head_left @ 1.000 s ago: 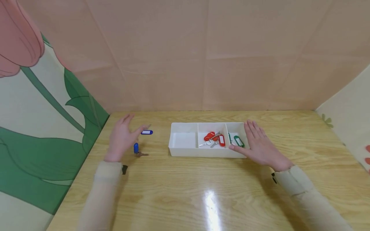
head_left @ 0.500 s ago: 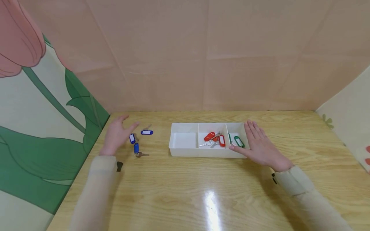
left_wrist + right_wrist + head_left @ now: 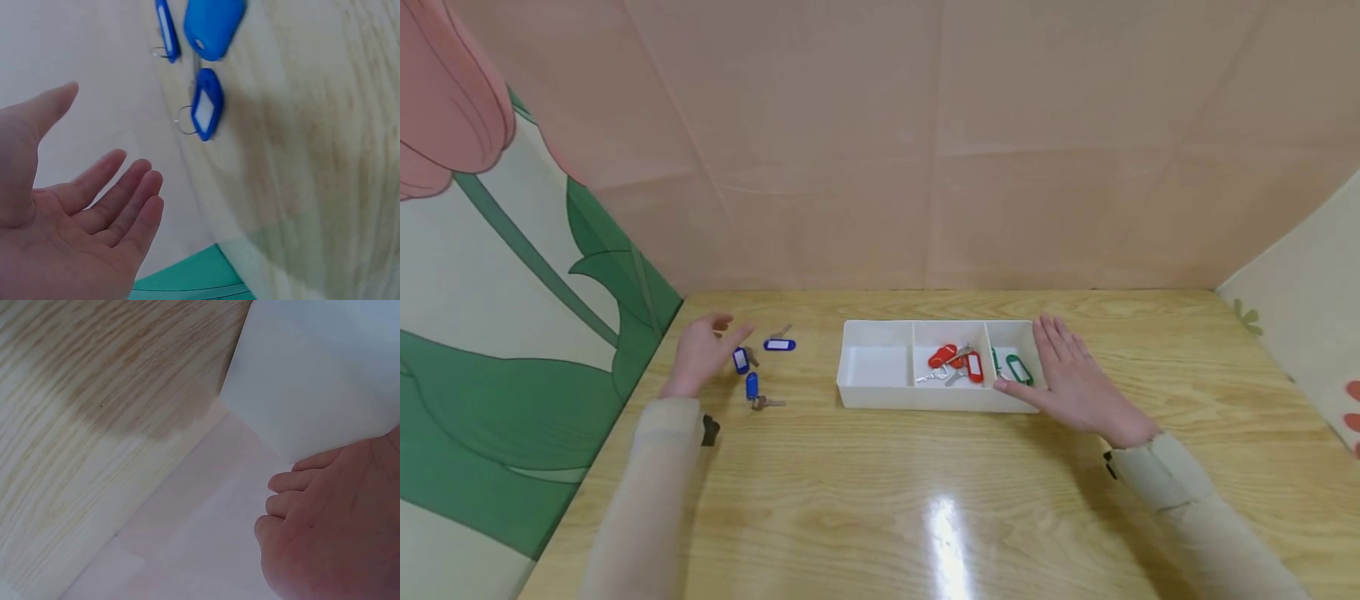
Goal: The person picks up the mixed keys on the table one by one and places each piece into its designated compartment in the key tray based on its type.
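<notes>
My left hand (image 3: 700,354) hovers at the table's left, fingers loosely bent and thumb spread, with nothing in its palm in the left wrist view. Close to its thumb lies a blue key tag (image 3: 741,360) with a key. Another blue key tag (image 3: 752,387) lies just in front, and a third blue key tag (image 3: 779,344) farther right. My right hand (image 3: 1086,392) rests on the right end of a white divided box (image 3: 917,398), fingers straight along the end wall and thumb over the front rim. Its back shows in the right wrist view.
Red key tags (image 3: 974,367) with keys lie in the box's middle compartment, green key tags (image 3: 1019,370) in the right one. The left compartment (image 3: 877,365) shows its bare floor. A pink backdrop (image 3: 925,167) stands behind the wooden table (image 3: 820,483).
My left hand has drawn back to the left, away from the blue tags, uncovering the middle one, then sunk lower with fingers bent more. My right hand and the box have stayed put.
</notes>
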Action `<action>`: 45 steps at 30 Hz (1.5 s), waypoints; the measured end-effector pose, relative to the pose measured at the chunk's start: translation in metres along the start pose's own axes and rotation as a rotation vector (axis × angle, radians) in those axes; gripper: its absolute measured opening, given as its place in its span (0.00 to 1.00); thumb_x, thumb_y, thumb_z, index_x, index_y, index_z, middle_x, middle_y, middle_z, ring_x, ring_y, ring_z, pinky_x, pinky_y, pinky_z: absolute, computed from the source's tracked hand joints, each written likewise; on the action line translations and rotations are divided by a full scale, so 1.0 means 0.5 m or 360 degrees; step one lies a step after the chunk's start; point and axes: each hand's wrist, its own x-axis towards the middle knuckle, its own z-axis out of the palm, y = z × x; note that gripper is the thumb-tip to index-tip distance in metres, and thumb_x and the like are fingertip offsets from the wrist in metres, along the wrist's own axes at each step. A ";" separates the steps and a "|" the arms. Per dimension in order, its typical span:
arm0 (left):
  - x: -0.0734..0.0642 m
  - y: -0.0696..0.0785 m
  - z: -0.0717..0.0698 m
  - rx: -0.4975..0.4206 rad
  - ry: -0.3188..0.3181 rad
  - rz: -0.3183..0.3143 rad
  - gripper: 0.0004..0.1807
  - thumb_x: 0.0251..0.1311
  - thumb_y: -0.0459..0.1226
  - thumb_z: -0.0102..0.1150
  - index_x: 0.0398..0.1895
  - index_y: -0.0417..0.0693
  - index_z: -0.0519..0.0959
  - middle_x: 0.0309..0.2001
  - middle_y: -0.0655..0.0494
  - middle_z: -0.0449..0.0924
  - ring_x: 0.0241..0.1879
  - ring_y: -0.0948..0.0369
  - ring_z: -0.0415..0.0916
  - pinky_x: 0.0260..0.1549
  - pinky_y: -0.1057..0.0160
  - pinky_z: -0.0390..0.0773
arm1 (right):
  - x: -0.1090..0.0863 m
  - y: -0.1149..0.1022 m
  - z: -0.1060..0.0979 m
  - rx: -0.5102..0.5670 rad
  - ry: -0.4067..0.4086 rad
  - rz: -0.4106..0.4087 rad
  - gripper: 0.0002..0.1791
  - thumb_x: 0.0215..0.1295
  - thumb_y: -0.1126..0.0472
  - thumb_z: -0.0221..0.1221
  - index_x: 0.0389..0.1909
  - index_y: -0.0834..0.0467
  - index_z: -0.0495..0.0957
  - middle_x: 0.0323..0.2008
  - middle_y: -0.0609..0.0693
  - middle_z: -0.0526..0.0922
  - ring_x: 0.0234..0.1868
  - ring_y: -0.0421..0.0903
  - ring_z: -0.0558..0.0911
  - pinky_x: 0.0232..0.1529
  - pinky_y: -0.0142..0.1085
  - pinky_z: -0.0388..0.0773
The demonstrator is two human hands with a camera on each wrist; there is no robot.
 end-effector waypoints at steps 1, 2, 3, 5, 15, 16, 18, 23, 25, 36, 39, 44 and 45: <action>0.001 -0.003 0.001 -0.0010 -0.0011 -0.0020 0.40 0.72 0.57 0.56 0.71 0.32 0.67 0.66 0.31 0.69 0.61 0.38 0.70 0.58 0.40 0.74 | 0.000 0.000 0.000 0.0000 -0.0001 0.0000 0.64 0.68 0.26 0.51 0.79 0.67 0.29 0.79 0.64 0.27 0.78 0.61 0.29 0.75 0.58 0.28; 0.002 -0.006 0.002 -0.0017 -0.0026 -0.0040 0.40 0.72 0.56 0.56 0.71 0.32 0.67 0.67 0.31 0.68 0.61 0.38 0.70 0.59 0.40 0.74 | 0.000 0.000 0.000 0.0000 -0.0001 -0.0001 0.64 0.68 0.26 0.51 0.79 0.68 0.29 0.79 0.64 0.27 0.78 0.61 0.28 0.75 0.58 0.28; 0.002 -0.009 0.002 -0.0022 -0.0042 -0.0059 0.39 0.72 0.55 0.57 0.71 0.32 0.67 0.67 0.31 0.68 0.61 0.38 0.70 0.59 0.40 0.74 | 0.000 -0.001 0.000 0.0000 0.0002 -0.0003 0.64 0.68 0.26 0.51 0.79 0.68 0.29 0.79 0.64 0.27 0.78 0.61 0.28 0.75 0.58 0.28; 0.005 -0.017 0.004 -0.0032 -0.0076 -0.0083 0.38 0.72 0.53 0.58 0.70 0.30 0.67 0.67 0.30 0.68 0.62 0.38 0.70 0.60 0.40 0.73 | 0.001 -0.001 0.000 0.0002 0.0004 -0.0007 0.64 0.68 0.27 0.51 0.79 0.68 0.29 0.79 0.64 0.27 0.78 0.61 0.28 0.75 0.58 0.28; 0.016 -0.047 0.020 0.0050 -0.0163 -0.0175 0.32 0.68 0.44 0.65 0.66 0.29 0.71 0.60 0.31 0.73 0.58 0.39 0.72 0.59 0.41 0.74 | -0.001 -0.001 -0.002 0.0008 0.0001 -0.0008 0.63 0.68 0.27 0.52 0.79 0.68 0.30 0.79 0.64 0.27 0.78 0.60 0.28 0.75 0.57 0.28; 0.017 -0.048 0.022 0.0063 -0.0163 -0.0176 0.31 0.68 0.43 0.65 0.65 0.29 0.72 0.60 0.31 0.74 0.58 0.39 0.72 0.59 0.41 0.74 | -0.001 -0.001 -0.002 0.0007 0.0000 -0.0006 0.64 0.68 0.27 0.52 0.79 0.68 0.30 0.79 0.64 0.27 0.78 0.61 0.28 0.75 0.57 0.28; 0.016 -0.049 0.025 0.0067 -0.0159 -0.0181 0.30 0.68 0.42 0.66 0.64 0.29 0.72 0.59 0.31 0.74 0.57 0.39 0.72 0.59 0.41 0.74 | -0.001 -0.002 -0.002 0.0007 -0.0005 -0.0001 0.64 0.68 0.27 0.52 0.79 0.68 0.29 0.79 0.64 0.27 0.78 0.61 0.28 0.75 0.57 0.28; 0.011 -0.046 0.029 0.0059 -0.0139 -0.0214 0.29 0.66 0.41 0.67 0.62 0.29 0.74 0.57 0.32 0.75 0.56 0.40 0.72 0.58 0.42 0.74 | 0.000 -0.004 -0.004 0.0005 -0.0015 0.0008 0.64 0.68 0.26 0.51 0.79 0.67 0.30 0.79 0.64 0.27 0.78 0.63 0.31 0.75 0.58 0.29; 0.010 -0.045 0.031 0.0055 -0.0140 -0.0228 0.28 0.66 0.41 0.68 0.62 0.29 0.75 0.56 0.33 0.75 0.55 0.41 0.73 0.57 0.42 0.75 | 0.000 -0.005 -0.005 0.0004 -0.0018 0.0008 0.64 0.68 0.26 0.51 0.79 0.67 0.30 0.79 0.64 0.28 0.78 0.64 0.31 0.75 0.58 0.29; 0.011 -0.042 0.039 0.0038 -0.0137 -0.0305 0.24 0.66 0.41 0.68 0.58 0.34 0.75 0.49 0.37 0.78 0.45 0.46 0.76 0.48 0.49 0.79 | -0.003 -0.007 -0.008 0.0021 -0.0024 0.0007 0.64 0.69 0.27 0.51 0.79 0.68 0.30 0.79 0.64 0.28 0.78 0.62 0.29 0.75 0.58 0.28; 0.011 -0.043 0.039 0.0023 -0.0127 -0.0278 0.24 0.66 0.39 0.68 0.59 0.35 0.75 0.48 0.38 0.80 0.42 0.47 0.77 0.44 0.52 0.79 | -0.003 -0.007 -0.008 0.0025 -0.0024 0.0003 0.63 0.69 0.27 0.51 0.79 0.68 0.30 0.79 0.65 0.28 0.78 0.62 0.29 0.75 0.58 0.28; 0.008 -0.044 0.039 0.0000 -0.0134 -0.0283 0.26 0.66 0.39 0.68 0.62 0.35 0.74 0.48 0.38 0.81 0.42 0.48 0.78 0.44 0.51 0.80 | -0.003 -0.006 -0.007 0.0027 -0.0023 -0.0002 0.63 0.69 0.27 0.51 0.79 0.68 0.29 0.79 0.64 0.27 0.78 0.60 0.27 0.75 0.57 0.27; 0.007 -0.045 0.039 -0.0006 -0.0137 -0.0290 0.26 0.66 0.39 0.68 0.62 0.35 0.73 0.48 0.38 0.80 0.42 0.48 0.78 0.45 0.50 0.80 | -0.003 -0.006 -0.007 0.0025 -0.0022 -0.0004 0.64 0.69 0.27 0.52 0.79 0.68 0.29 0.79 0.65 0.27 0.78 0.61 0.28 0.75 0.58 0.27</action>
